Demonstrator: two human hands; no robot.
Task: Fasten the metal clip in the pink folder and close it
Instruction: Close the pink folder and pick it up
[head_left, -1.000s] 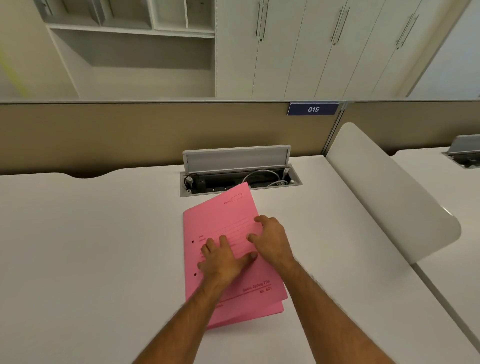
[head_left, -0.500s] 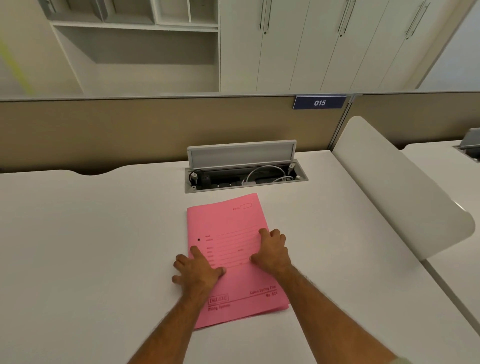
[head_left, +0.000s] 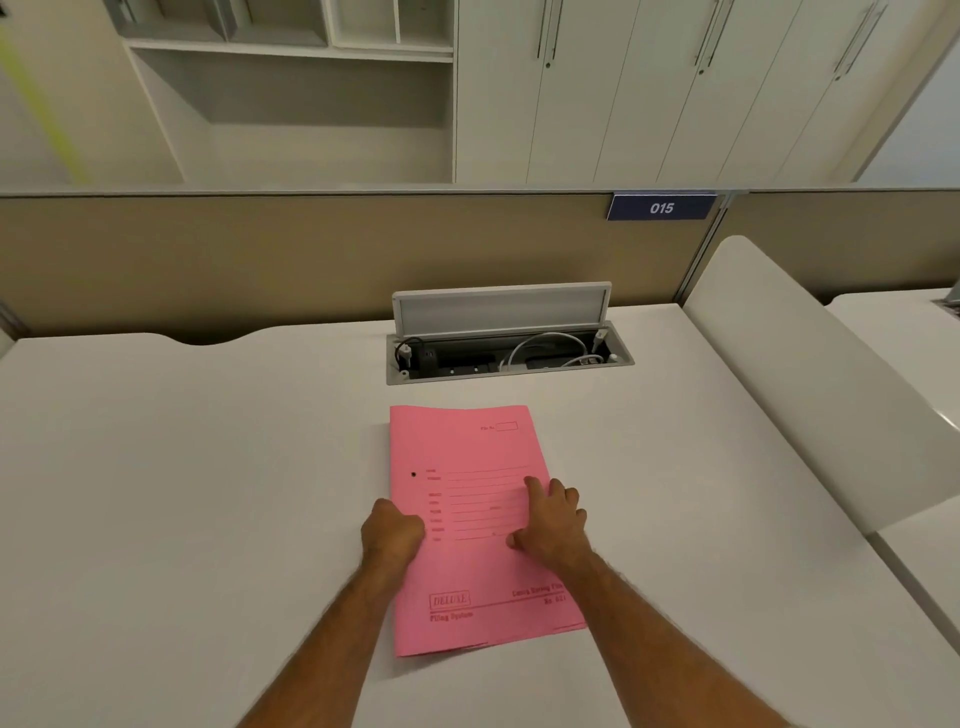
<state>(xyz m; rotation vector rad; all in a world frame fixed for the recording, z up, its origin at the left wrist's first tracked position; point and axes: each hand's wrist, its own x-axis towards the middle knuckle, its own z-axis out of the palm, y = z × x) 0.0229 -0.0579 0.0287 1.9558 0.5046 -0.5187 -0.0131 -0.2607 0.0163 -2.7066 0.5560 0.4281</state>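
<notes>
An office workstation is showing here: a white desk (head_left: 208, 467) is sitting against a beige partition (head_left: 311, 260) that is carrying a blue number plate reading 015 (head_left: 661, 208). A cable tray (head_left: 509, 358) is lying open in the desktop, and tall white cabinets (head_left: 649, 88) and open shelving (head_left: 311, 78) are standing behind.

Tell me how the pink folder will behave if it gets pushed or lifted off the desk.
The pink folder looks like thin card lying flat, so it would probably sag if lifted by one edge. The white desk looks smooth, so a push would likely slide it easily. The left hand at its spine edge and the right hand flat on the cover suggest it needs steadying.
</notes>
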